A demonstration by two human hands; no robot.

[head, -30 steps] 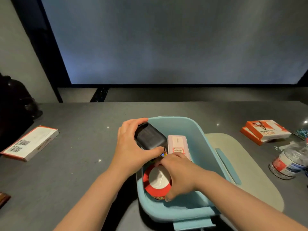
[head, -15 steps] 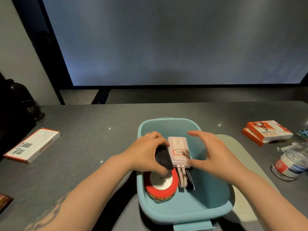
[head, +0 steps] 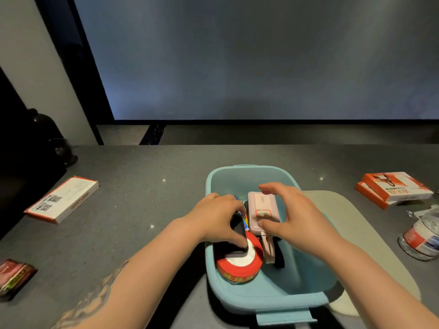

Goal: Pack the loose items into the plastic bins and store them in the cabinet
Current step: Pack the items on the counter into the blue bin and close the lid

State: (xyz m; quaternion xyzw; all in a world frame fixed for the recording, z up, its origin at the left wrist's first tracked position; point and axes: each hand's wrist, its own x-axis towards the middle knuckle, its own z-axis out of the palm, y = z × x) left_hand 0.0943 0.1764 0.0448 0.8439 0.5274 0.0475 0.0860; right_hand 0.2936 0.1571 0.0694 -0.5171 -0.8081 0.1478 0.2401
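Still mid-packing: left hand [head: 217, 218] clamped on black device [head: 238, 230], wedging it beside pink power bank [head: 262, 213] in blue bin [head: 273, 298]; right hand [head: 288, 216] spread loose above. Next up, probably grabbing orange boxes [head: 394, 188] off surface [head: 142, 186].

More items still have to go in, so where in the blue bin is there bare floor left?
The blue bin has bare floor along its right side and near right corner, beside the pink power bank. The left half is crowded: the red tape roll and the black device that the left hand grips.
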